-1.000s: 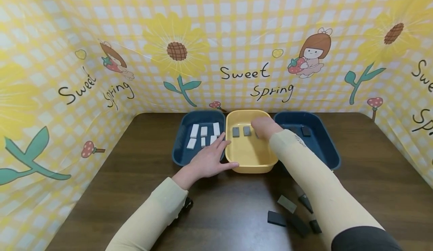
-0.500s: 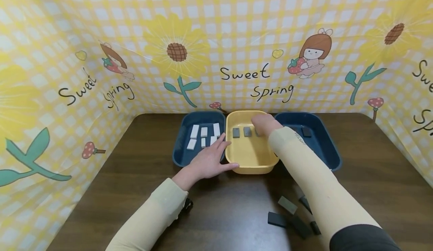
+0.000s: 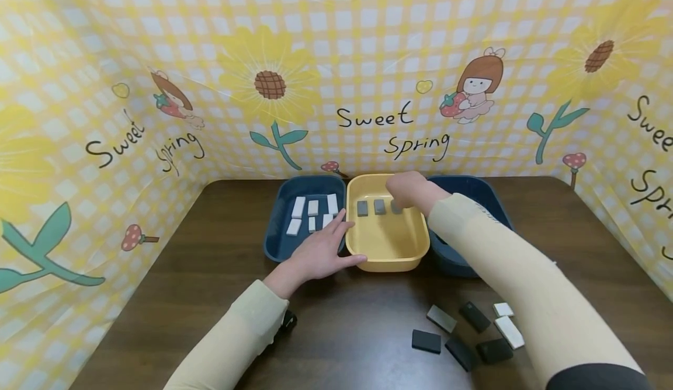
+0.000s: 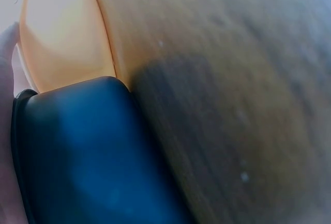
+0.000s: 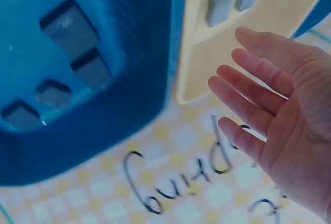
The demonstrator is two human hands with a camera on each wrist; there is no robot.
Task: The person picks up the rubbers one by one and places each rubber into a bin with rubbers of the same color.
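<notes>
The right hand (image 3: 412, 190) hovers over the back right corner of the yellow tray (image 3: 389, 250), its fingers (image 5: 261, 69) stretched out, a little apart, and holding nothing. Three grey blocks (image 3: 380, 206) lie in a row toward the back of this tray, the rightmost just beside that hand and partly hidden by it in the head view.

The left hand (image 3: 321, 253) rests where the yellow tray meets the left blue tray (image 3: 273, 244), with its fingers spread wide and the thumb reaching along the yellow tray's near edge. White blocks (image 3: 298, 207) lie in the left blue tray, some partly covered by the hand.

The right blue tray (image 3: 468, 185) stands on the other side; the right wrist view shows four dark blocks (image 5: 70, 27) in it. In front of the trays, on the brown counter (image 3: 336, 343), lies a loose group of four black blocks (image 3: 426, 341), one grey-green block (image 3: 441, 319) and two white pieces (image 3: 509, 331), near the right sleeve (image 3: 526, 285).
</notes>
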